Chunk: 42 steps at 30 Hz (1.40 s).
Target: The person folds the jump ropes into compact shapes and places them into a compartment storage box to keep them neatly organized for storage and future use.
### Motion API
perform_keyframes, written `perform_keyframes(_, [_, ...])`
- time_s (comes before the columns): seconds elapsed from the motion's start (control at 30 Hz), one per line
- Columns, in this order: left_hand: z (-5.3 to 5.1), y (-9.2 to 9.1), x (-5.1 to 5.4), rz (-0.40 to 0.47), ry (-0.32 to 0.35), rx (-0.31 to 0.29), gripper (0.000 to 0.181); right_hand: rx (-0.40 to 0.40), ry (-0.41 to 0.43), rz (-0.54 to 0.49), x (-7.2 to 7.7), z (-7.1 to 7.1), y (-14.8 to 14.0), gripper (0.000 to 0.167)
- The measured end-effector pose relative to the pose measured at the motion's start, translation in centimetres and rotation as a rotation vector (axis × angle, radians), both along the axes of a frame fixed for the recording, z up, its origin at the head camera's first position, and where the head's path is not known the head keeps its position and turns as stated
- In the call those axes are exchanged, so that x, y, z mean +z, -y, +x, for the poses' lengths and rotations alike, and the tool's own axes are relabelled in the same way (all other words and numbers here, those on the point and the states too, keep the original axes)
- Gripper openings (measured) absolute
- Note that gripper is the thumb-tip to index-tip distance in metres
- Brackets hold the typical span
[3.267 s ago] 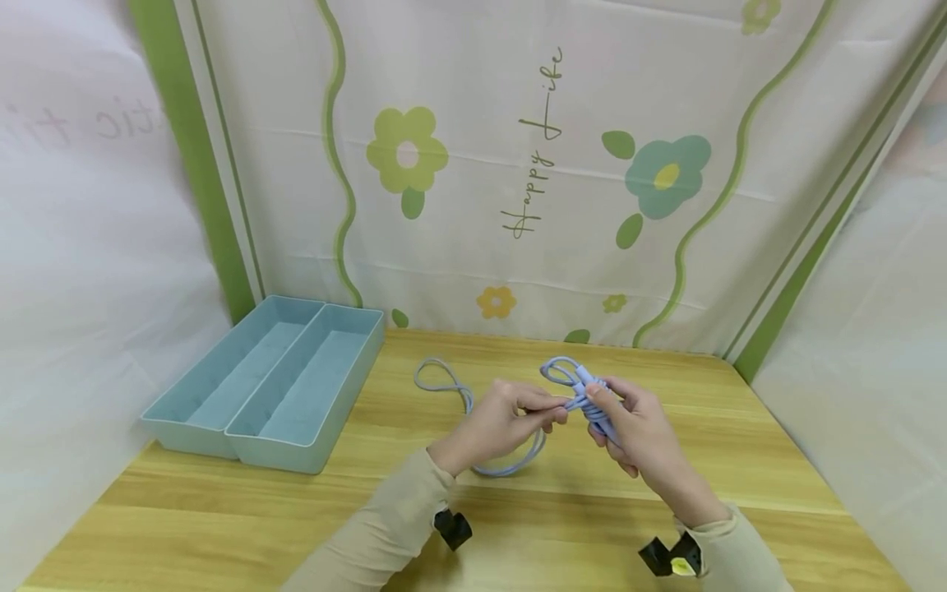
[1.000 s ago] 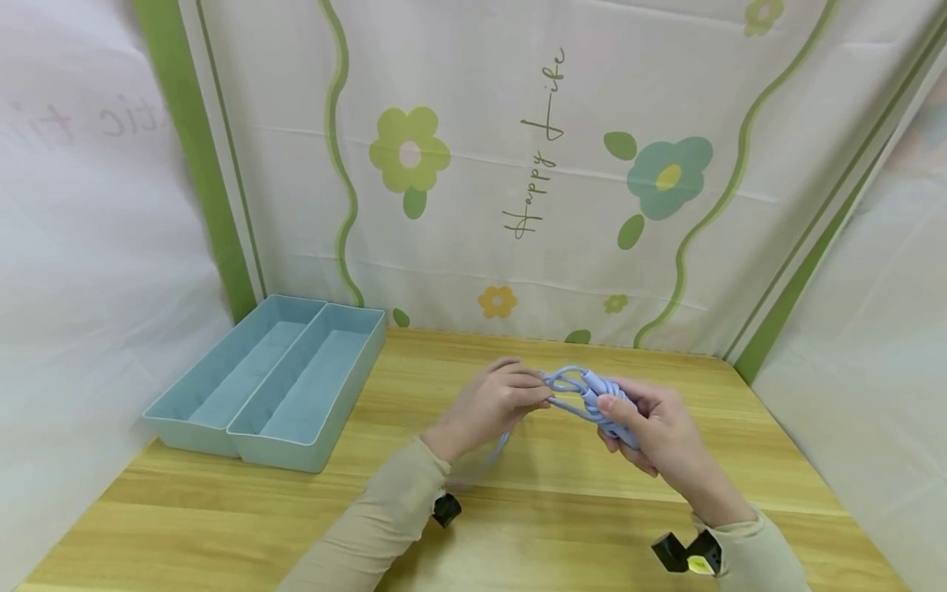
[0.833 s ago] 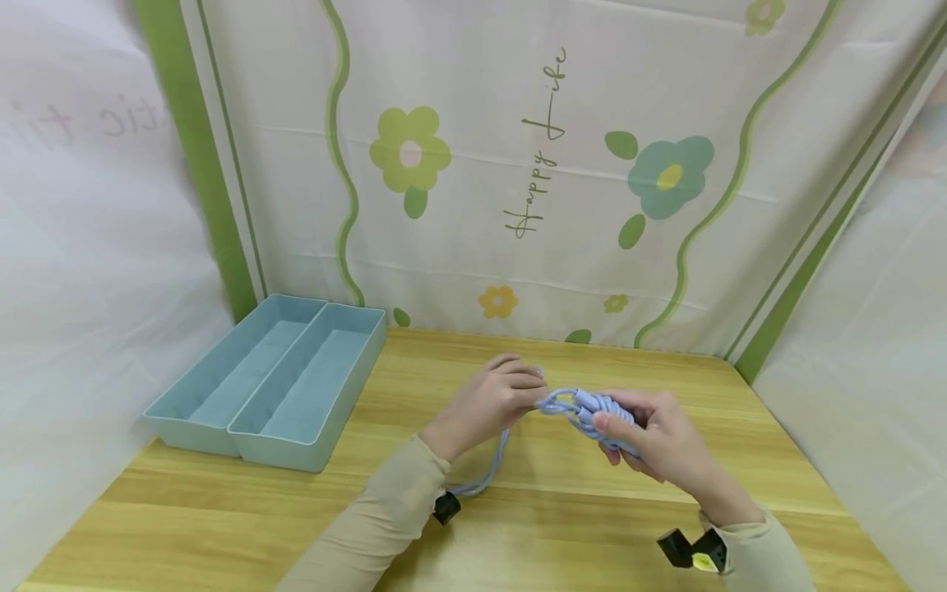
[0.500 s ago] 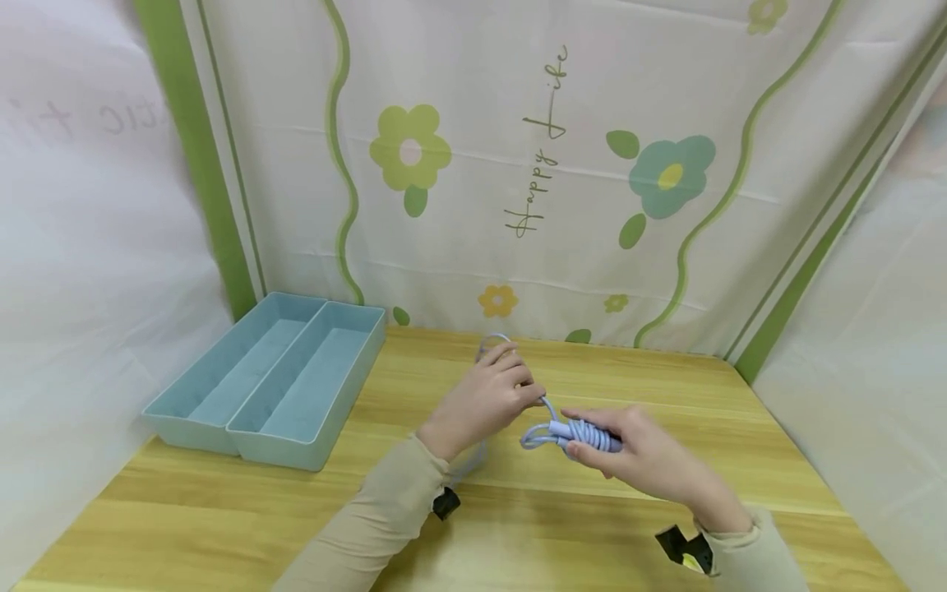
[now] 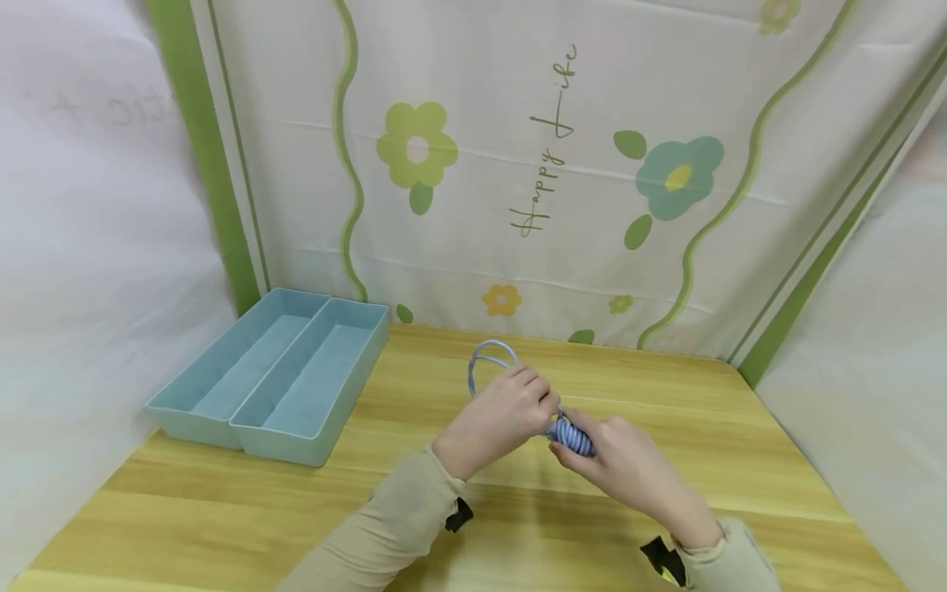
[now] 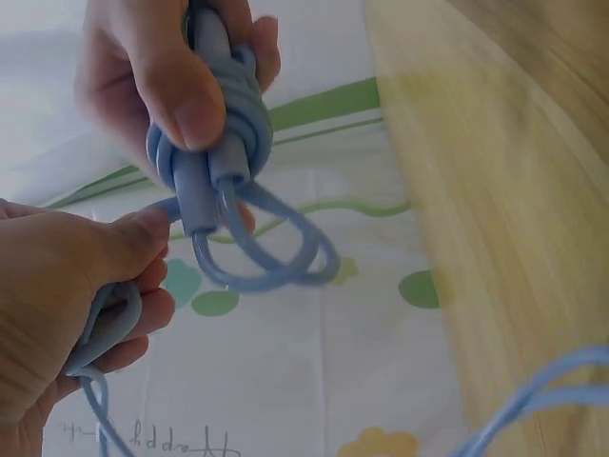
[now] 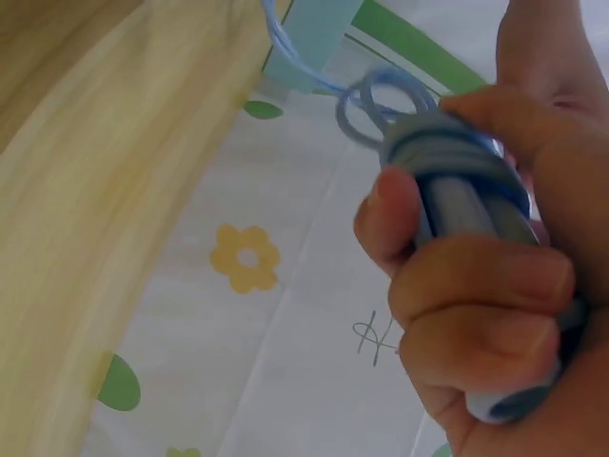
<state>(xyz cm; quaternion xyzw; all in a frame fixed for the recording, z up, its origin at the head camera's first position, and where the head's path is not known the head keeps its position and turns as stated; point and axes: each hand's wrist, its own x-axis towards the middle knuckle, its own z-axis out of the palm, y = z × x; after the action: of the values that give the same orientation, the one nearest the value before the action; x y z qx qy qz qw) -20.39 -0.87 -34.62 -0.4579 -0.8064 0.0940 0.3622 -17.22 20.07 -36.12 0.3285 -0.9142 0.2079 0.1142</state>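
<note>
A light blue cord is wound in coils around the blue handles of a bundle (image 5: 573, 436) (image 7: 457, 162). My right hand (image 5: 636, 469) (image 7: 504, 286) grips the bundle, fingers curled round the handles. Beside it my left hand (image 5: 501, 418) (image 6: 71, 276) pinches the cord between thumb and forefinger, close to the coils, with more cord looped over its other fingers. Two handle ends (image 6: 198, 195) stick out of the coils in the left wrist view, with small cord loops (image 6: 285, 271) coming from them. A loose cord loop (image 5: 473, 362) shows behind my left hand.
Two long light blue trays (image 5: 314, 440) stand side by side at the left on the wooden table (image 5: 185, 510). A white curtain (image 5: 459, 238) with printed flowers hangs behind the table, and more fabric hangs at both sides.
Both hands have come closer together, the right moving left with the bundle. The cord that spanned the gap between them is now short, and the head view has shifted slightly.
</note>
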Motion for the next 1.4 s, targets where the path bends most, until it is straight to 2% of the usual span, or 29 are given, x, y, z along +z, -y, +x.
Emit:
perform_keyframes(0.1, [0.2, -0.2, -0.1, 0.02, -0.025, 0.013, 0.014, -0.079, -0.009, -0.037, -0.3, -0.2, 0.1, 0.045])
perform_keyframes(0.2, [0.3, -0.3, -0.1, 0.068, -0.048, -0.006, 0.017, -0.11, -0.019, -0.108, -0.5, -0.3, 0.2, 0.051])
perform_keyframes(0.4, [0.3, -1.0, -0.5, 0.173, -0.045, -0.07, 0.017, -0.127, -0.082, -0.188, -0.8, -0.6, 0.3, 0.04])
perform_keyframes(0.6, [0.5, -1.6, -0.8, 0.319, 0.01, -0.146, 0.018, -0.125, -0.162, -0.276, -0.9, -0.7, 0.3, 0.034])
perform_keyframes(0.73, [0.4, -2.0, -1.0, 0.409, 0.039, -0.208, 0.025, -0.137, -0.222, -0.316, -0.7, -0.8, 0.0, 0.038])
perform_keyframes(0.8, [0.3, -2.2, -1.2, 0.443, 0.068, -0.222, 0.028, -0.15, -0.241, -0.329, -0.5, -0.8, -0.2, 0.039])
perform_keyframes(0.97, [0.1, -2.2, -1.7, 0.51, 0.141, -0.211, 0.029, -0.151, -0.261, -0.351, -0.2, -0.8, -0.3, 0.038])
perform_keyframes(1.07, [0.0, -2.2, -1.8, 0.537, 0.162, -0.212, 0.027, -0.144, -0.27, -0.375, -0.2, -0.9, -0.3, 0.038])
perform_keyframes(1.27, [0.0, -2.3, -1.8, 0.591, 0.215, -0.252, 0.022, -0.138, -0.292, -0.41, -0.2, -1.1, -0.3, 0.038])
perform_keyframes(1.4, [-0.1, -2.2, -1.9, 0.625, 0.258, -0.288, 0.021, -0.126, -0.262, -0.428, -0.1, -1.1, -0.2, 0.037])
